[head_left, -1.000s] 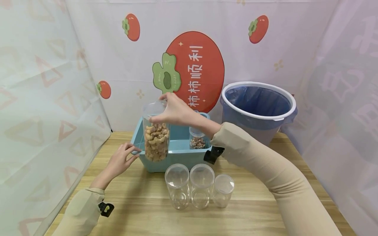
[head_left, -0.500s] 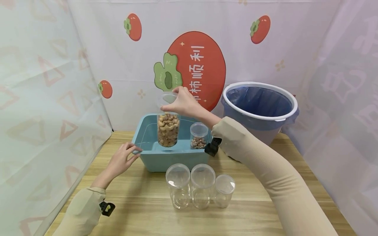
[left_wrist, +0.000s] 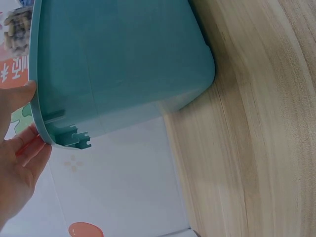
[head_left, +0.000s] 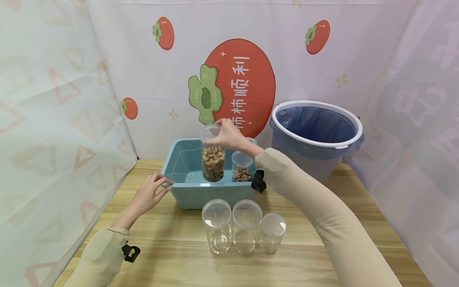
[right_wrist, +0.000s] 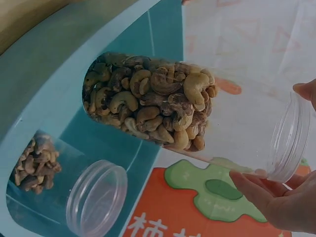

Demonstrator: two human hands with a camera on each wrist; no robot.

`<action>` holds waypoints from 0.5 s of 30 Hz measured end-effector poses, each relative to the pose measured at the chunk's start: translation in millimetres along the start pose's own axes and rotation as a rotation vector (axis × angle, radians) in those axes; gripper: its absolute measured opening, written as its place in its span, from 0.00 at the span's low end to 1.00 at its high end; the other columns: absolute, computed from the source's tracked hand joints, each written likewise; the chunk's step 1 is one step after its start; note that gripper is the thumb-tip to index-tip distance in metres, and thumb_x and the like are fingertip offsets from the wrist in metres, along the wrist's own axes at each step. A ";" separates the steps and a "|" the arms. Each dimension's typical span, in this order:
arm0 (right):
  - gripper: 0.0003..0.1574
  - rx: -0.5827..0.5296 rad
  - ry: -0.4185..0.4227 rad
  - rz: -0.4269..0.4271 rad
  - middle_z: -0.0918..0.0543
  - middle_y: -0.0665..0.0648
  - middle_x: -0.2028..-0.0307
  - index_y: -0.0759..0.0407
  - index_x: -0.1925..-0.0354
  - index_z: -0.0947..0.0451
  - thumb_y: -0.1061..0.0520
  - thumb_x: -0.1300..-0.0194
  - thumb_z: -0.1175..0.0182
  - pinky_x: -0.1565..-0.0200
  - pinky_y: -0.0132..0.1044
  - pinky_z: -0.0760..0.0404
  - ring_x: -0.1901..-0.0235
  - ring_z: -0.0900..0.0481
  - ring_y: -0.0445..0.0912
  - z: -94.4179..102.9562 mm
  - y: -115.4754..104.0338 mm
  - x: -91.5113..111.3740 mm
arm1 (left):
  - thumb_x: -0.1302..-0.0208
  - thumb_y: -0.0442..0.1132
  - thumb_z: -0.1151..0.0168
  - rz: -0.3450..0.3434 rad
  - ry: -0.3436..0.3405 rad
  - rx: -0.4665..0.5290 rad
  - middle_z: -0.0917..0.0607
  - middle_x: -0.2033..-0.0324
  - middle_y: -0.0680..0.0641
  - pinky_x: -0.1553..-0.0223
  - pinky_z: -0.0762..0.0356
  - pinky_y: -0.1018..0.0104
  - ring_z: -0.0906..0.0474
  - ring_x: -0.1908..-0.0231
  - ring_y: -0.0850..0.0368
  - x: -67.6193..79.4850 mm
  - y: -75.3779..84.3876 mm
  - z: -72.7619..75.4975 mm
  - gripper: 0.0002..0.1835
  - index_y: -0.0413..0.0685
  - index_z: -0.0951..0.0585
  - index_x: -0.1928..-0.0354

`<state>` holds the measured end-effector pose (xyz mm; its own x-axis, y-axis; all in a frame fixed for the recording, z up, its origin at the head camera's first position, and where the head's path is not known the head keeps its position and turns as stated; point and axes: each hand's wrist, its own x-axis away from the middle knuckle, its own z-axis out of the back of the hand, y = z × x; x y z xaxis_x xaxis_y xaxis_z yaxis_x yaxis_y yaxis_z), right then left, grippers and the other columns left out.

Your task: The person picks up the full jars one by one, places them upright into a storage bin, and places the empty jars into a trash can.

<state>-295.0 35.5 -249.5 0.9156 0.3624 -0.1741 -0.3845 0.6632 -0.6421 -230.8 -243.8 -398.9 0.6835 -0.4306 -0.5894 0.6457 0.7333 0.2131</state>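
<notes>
My right hand (head_left: 231, 137) grips a tall clear jar (head_left: 213, 163) of cashews near its lid. The jar hangs upright over the light blue basin (head_left: 211, 196), its lower end just behind the front rim; contact with the basin floor cannot be told. In the right wrist view, thumb and fingers span the clear lid (right_wrist: 290, 138). A shorter lidded nut jar (head_left: 242, 167) stands inside the basin at the right. My left hand (head_left: 148, 195) holds the basin's front left corner, with thumb (left_wrist: 22, 96) and fingers (left_wrist: 37, 153) at the rim in the left wrist view.
Two tall clear jars (head_left: 217, 227) (head_left: 246, 227) and a shorter one (head_left: 272, 233), all lidded and without nuts, stand in a row before the basin. A white-rimmed bin (head_left: 317, 139) with a blue liner stands back right. A printed curtain (head_left: 172, 79) hangs behind the wooden table (head_left: 172, 255).
The cashew jar has gone from in front of the basin, back and to the right, over its inside, then dropped lower. My left hand has stayed at the basin's corner.
</notes>
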 end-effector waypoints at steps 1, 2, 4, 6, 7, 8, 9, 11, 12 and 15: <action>0.43 0.004 -0.007 -0.002 0.34 0.61 0.52 0.66 0.47 0.38 0.47 0.55 0.33 0.58 0.38 0.29 0.56 0.34 0.48 -2.6 2.9 -0.3 | 0.52 0.29 0.35 0.000 0.000 0.000 0.26 0.65 0.44 0.70 0.33 0.56 0.31 0.63 0.48 -0.1 0.1 0.0 0.08 0.43 0.20 0.66; 0.43 0.005 -0.015 -0.006 0.34 0.61 0.52 0.66 0.47 0.39 0.46 0.55 0.33 0.58 0.38 0.29 0.56 0.33 0.48 -5.3 5.9 -0.6 | 0.52 0.30 0.35 0.001 -0.001 0.000 0.26 0.65 0.44 0.70 0.33 0.56 0.31 0.64 0.48 -0.2 0.1 -0.2 0.08 0.44 0.20 0.66; 0.43 0.002 -0.029 -0.010 0.35 0.61 0.52 0.65 0.46 0.39 0.46 0.55 0.33 0.59 0.38 0.29 0.57 0.33 0.49 -10.5 11.3 -0.8 | 0.52 0.30 0.35 0.003 -0.001 0.004 0.26 0.65 0.44 0.70 0.33 0.57 0.31 0.64 0.48 -0.3 -0.1 -0.4 0.08 0.44 0.20 0.66; 0.43 -0.005 -0.037 -0.001 0.35 0.61 0.52 0.66 0.46 0.39 0.47 0.55 0.33 0.61 0.38 0.28 0.58 0.33 0.49 -15.7 16.7 -1.2 | 0.51 0.30 0.35 0.007 -0.002 0.008 0.26 0.65 0.44 0.71 0.34 0.57 0.31 0.64 0.48 -0.2 0.0 -0.5 0.08 0.44 0.20 0.66; 0.43 -0.008 -0.042 0.003 0.35 0.61 0.52 0.66 0.46 0.39 0.48 0.55 0.33 0.61 0.38 0.28 0.58 0.33 0.49 -18.4 19.4 -1.3 | 0.51 0.30 0.35 0.008 -0.002 0.008 0.26 0.65 0.44 0.71 0.34 0.58 0.31 0.64 0.48 -0.2 0.0 -0.6 0.08 0.44 0.20 0.66; 0.43 -0.011 -0.047 0.006 0.35 0.62 0.52 0.66 0.46 0.39 0.48 0.55 0.33 0.61 0.38 0.29 0.59 0.33 0.48 -20.9 22.2 -1.4 | 0.51 0.30 0.36 0.009 -0.002 0.008 0.26 0.65 0.44 0.71 0.34 0.58 0.31 0.64 0.48 -0.2 -0.1 -0.7 0.08 0.44 0.20 0.66; 0.43 -0.012 -0.052 0.009 0.35 0.62 0.52 0.66 0.46 0.39 0.48 0.55 0.32 0.62 0.37 0.29 0.59 0.34 0.48 -23.5 24.9 -1.4 | 0.51 0.30 0.36 0.007 -0.002 0.006 0.26 0.65 0.44 0.71 0.34 0.58 0.31 0.64 0.48 -0.2 -0.1 -0.8 0.08 0.44 0.20 0.66; 0.44 -0.013 -0.062 0.007 0.35 0.62 0.52 0.66 0.46 0.39 0.48 0.55 0.32 0.62 0.37 0.28 0.59 0.33 0.49 -28.5 29.8 -1.2 | 0.51 0.29 0.35 0.006 -0.003 0.002 0.26 0.65 0.44 0.70 0.34 0.57 0.31 0.63 0.48 -0.3 0.0 -0.9 0.08 0.44 0.20 0.66; 0.44 -0.010 -0.067 0.006 0.35 0.62 0.52 0.66 0.46 0.39 0.48 0.55 0.32 0.62 0.37 0.28 0.59 0.33 0.49 -30.9 31.9 -1.0 | 0.52 0.29 0.35 0.003 -0.004 -0.002 0.26 0.65 0.44 0.70 0.34 0.57 0.31 0.63 0.48 -0.4 0.0 -1.1 0.08 0.44 0.20 0.66; 0.46 -0.005 -0.081 0.001 0.35 0.62 0.51 0.66 0.45 0.40 0.48 0.56 0.32 0.62 0.38 0.27 0.55 0.32 0.51 -37.4 37.1 -0.2 | 0.52 0.29 0.35 -0.004 -0.003 -0.009 0.26 0.65 0.44 0.70 0.34 0.56 0.30 0.63 0.48 -0.6 1.0 -1.2 0.09 0.44 0.20 0.66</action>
<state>-305.0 35.5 -301.2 0.9029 0.4145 -0.1139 -0.3844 0.6598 -0.6457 -231.0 -242.2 -399.3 0.6820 -0.4354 -0.5876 0.6454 0.7362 0.2036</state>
